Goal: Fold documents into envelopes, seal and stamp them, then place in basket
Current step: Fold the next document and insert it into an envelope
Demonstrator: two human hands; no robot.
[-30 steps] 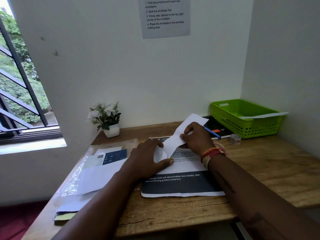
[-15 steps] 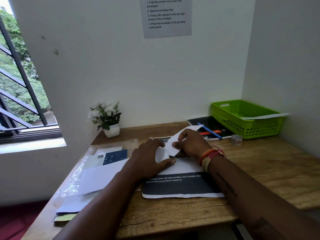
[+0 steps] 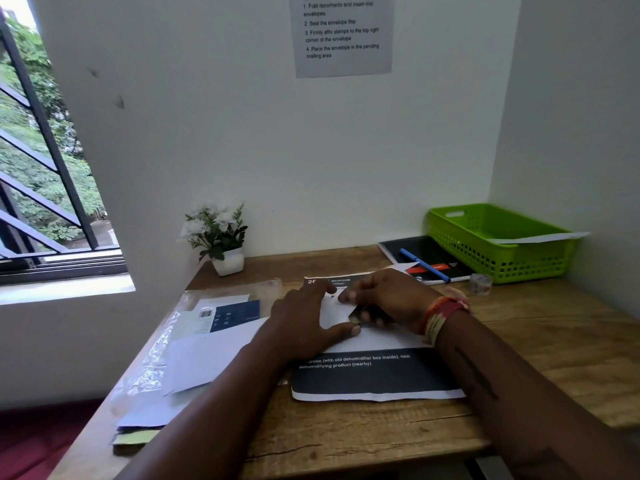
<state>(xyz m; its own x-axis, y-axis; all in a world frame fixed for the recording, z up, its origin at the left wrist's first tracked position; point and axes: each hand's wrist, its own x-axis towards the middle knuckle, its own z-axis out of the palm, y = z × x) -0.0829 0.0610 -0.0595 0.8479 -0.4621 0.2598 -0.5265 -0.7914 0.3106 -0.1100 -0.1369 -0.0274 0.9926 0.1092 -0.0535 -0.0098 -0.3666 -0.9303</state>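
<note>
Both forearms are bare, without sleeves, and behind the fingers of the right hand (image 3: 391, 299) the wrist wears stacked thread bands (image 3: 445, 315) in orange, red and cream.

light: daylight came from the window (image 3: 52, 168) on the left, which was overexposed at its top | level: room was moderately dim, walls looked grey-green | shadows: soft, under the forearms on the worktop (image 3: 554, 341) | quality: slightly soft picture, wide-angle bending at the edges, both hands a little blurred
</note>
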